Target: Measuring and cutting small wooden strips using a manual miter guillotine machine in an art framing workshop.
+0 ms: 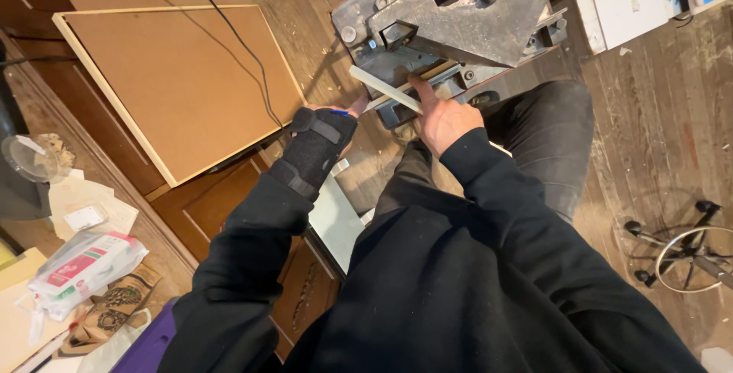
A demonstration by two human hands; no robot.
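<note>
Against the worn grey metal base of the saw (450, 18), at twelve o'clock from me, lies a pale, flat wooden strip (385, 89), slanting from ten toward four o'clock. My right hand (443, 117) pins its near end, thumb pressed on top, fingers curled beneath. My left hand (324, 140), wrapped in a black fabric wrist brace, pinches a blue pen (341, 112) just beside the strip. At nine o'clock rests a smooth brown framed board (175, 75) on dusty plank flooring (657, 113).

left hand (324, 138) braced, right hand (445, 119) extended
</note>
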